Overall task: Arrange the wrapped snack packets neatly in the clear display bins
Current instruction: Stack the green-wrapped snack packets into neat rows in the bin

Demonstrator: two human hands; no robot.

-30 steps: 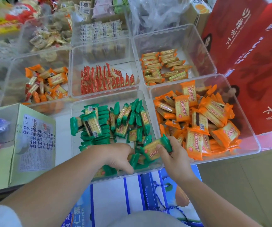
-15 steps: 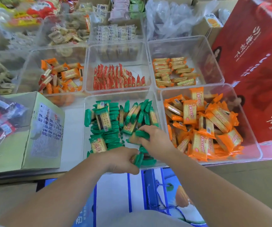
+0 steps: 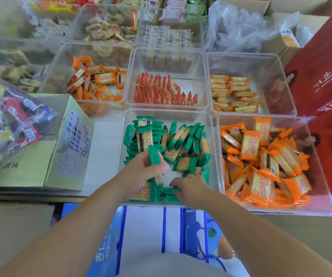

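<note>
Both hands are inside the near middle clear bin (image 3: 211,124), which holds several green cracker packets (image 3: 183,136). My left hand (image 3: 141,170) grips a green packet (image 3: 154,157) that stands upright, with more packets under the palm. My right hand (image 3: 189,186) rests low at the bin's front, fingers touching green packets (image 3: 170,191) lying there; whether it grips one I cannot tell. Some green packets stand on edge in a row at the bin's back left, others lie loose in the middle.
A bin of orange packets (image 3: 261,160) stands right of the green one. Behind are bins with red packets (image 3: 165,92), tan packets (image 3: 233,92) and mixed orange ones (image 3: 97,82). A green cardboard box (image 3: 69,144) sits left; red cartons (image 3: 324,80) stand right.
My left hand has risen from the bin's front and now holds a green packet upright. My right hand has dropped from mid-bin to the front. The camera shifted.
</note>
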